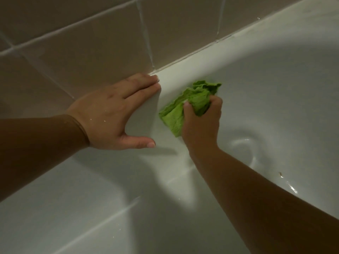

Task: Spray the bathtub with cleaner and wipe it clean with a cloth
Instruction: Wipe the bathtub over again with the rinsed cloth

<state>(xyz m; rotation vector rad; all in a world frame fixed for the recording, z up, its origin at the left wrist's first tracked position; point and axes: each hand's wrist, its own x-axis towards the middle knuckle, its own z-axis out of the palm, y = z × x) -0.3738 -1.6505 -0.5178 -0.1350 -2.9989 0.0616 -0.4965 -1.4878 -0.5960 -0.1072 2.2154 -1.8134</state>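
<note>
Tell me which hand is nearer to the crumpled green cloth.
Right. The right hand grips the crumpled green cloth against the white bathtub wall; the left hand rests flat on the rim, apart from it.

- The wall point(88, 52) is made of big tan tiles.
- Pale lines point(146, 39) run between the tiles.
- A white strip point(211, 45) seals the bottom edge of the wall.
- The light is dim, with dark shadows down low.
</note>
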